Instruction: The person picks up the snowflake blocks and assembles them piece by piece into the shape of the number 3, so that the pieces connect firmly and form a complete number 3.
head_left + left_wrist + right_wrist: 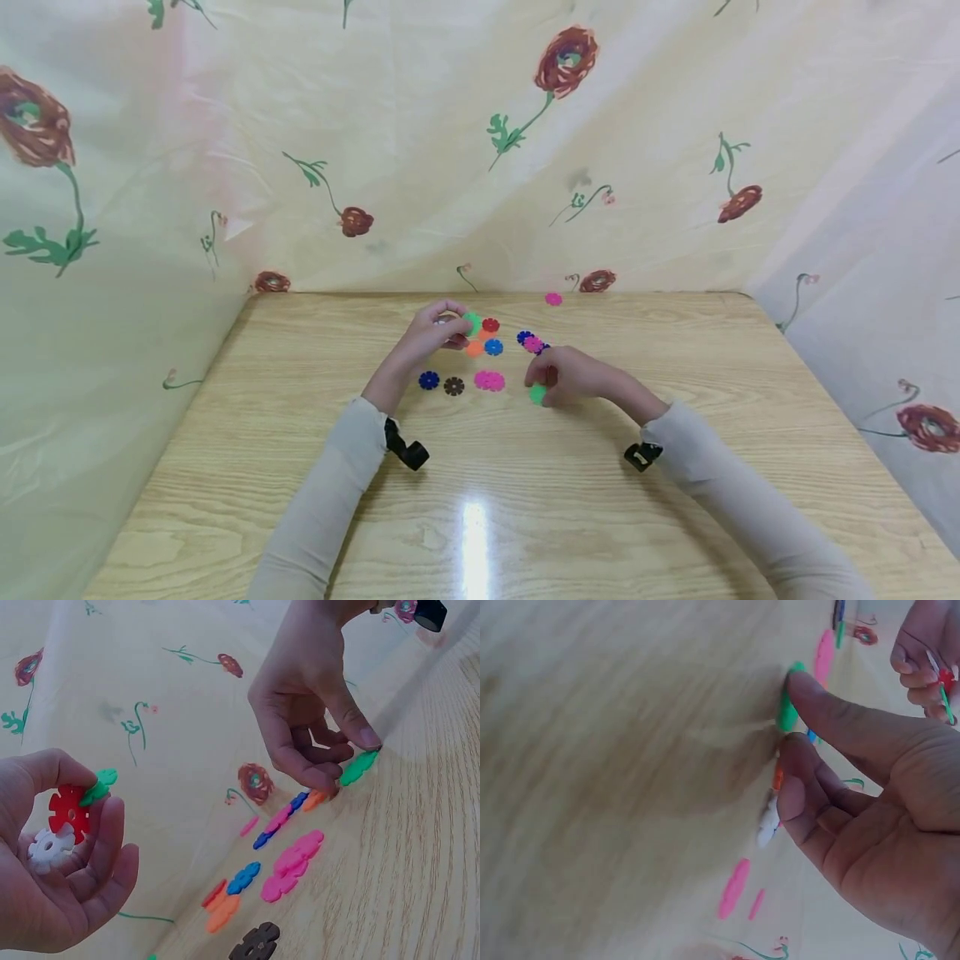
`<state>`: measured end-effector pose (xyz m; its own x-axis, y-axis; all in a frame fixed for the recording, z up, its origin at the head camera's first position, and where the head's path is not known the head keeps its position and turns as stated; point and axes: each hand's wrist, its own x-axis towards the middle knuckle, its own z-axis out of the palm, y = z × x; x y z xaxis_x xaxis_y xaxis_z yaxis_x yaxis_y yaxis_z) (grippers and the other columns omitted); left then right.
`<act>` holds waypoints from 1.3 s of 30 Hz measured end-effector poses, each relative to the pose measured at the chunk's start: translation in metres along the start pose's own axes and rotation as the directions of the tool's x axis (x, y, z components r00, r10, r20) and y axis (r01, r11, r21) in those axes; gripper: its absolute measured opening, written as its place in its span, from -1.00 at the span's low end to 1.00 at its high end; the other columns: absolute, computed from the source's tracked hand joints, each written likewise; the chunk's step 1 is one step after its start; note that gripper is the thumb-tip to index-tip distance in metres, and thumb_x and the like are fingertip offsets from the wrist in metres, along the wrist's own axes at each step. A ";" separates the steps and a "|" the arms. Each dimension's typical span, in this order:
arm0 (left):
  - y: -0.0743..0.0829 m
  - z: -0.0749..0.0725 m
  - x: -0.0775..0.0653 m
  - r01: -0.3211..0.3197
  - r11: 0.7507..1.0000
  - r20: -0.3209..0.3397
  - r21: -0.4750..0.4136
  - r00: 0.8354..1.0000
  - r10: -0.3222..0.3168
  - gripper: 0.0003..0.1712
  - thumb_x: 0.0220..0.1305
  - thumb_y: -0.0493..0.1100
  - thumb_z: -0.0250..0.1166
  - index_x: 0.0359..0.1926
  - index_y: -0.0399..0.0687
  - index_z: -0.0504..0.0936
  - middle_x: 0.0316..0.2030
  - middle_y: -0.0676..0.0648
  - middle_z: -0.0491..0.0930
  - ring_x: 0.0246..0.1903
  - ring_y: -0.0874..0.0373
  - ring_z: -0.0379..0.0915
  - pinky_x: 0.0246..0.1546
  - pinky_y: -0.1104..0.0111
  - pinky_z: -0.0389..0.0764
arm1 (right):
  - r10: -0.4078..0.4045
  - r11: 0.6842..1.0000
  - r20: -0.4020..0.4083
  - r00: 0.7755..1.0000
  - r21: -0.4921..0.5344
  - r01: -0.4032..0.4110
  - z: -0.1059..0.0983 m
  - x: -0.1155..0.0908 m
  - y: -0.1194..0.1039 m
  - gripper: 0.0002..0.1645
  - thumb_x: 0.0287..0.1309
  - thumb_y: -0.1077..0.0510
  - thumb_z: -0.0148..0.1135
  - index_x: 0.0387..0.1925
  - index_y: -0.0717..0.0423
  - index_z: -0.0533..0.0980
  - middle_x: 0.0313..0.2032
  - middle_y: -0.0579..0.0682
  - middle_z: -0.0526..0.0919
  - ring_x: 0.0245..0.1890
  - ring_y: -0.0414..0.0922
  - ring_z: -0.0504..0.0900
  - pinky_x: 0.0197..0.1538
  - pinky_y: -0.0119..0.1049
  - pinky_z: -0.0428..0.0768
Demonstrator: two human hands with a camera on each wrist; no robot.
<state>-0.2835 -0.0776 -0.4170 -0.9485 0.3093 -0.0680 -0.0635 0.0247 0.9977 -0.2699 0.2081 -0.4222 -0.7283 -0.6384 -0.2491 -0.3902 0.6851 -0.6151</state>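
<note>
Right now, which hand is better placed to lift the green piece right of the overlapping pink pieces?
Probably the right hand: it touches that green piece, while the left hand, farther away, holds several other pieces.

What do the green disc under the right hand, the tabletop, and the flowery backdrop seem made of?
The green disc: likely molded plastic, fairly matte, with even color and regular notches.
The tabletop: wood or wood-look laminate, glossy, showing grain and a bright reflection.
The flowery backdrop: creased, slightly shiny; plastic sheeting or fabric, unclear which.
</note>
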 end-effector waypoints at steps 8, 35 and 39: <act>0.001 0.000 -0.001 0.017 1.000 -0.001 -0.010 1.000 -0.017 -0.82 0.44 -0.13 0.25 -0.01 -0.04 0.53 -0.24 -0.17 0.66 -0.03 -0.31 0.59 0.02 0.23 0.68 | -0.005 1.000 -0.067 0.998 0.011 0.005 0.006 0.004 0.002 -0.74 0.04 0.35 0.50 -0.25 0.04 0.64 -0.31 -0.06 0.62 -0.27 -0.12 0.50 -0.15 -0.28 0.57; 0.000 0.001 0.005 0.044 0.999 0.024 -0.026 0.999 -0.043 -0.80 0.50 -0.13 0.19 0.02 -0.12 0.51 -0.34 0.05 0.63 -0.21 -0.01 0.65 0.00 0.22 0.70 | -0.049 0.924 -0.577 0.815 0.283 0.255 -0.021 0.049 -0.045 -0.81 0.29 0.21 0.37 -0.15 0.27 0.67 -0.17 0.22 0.72 -0.22 0.08 0.69 -0.19 -0.31 0.70; 0.000 0.000 0.005 0.038 0.999 0.034 -0.023 0.999 -0.037 -0.81 0.50 -0.13 0.19 0.01 -0.11 0.52 -0.34 0.05 0.65 -0.18 -0.06 0.65 -0.02 0.23 0.69 | -0.054 0.910 -0.594 0.803 0.301 0.284 -0.018 0.052 -0.047 -0.84 0.28 0.24 0.37 -0.17 0.28 0.66 -0.19 0.24 0.72 -0.24 0.07 0.71 -0.21 -0.40 0.69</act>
<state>-0.2877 -0.0760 -0.4171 -0.9343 0.3406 -0.1055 -0.1069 0.0146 0.9942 -0.2992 0.1488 -0.3930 -0.8982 -0.3409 0.2775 -0.3923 0.3368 -0.8559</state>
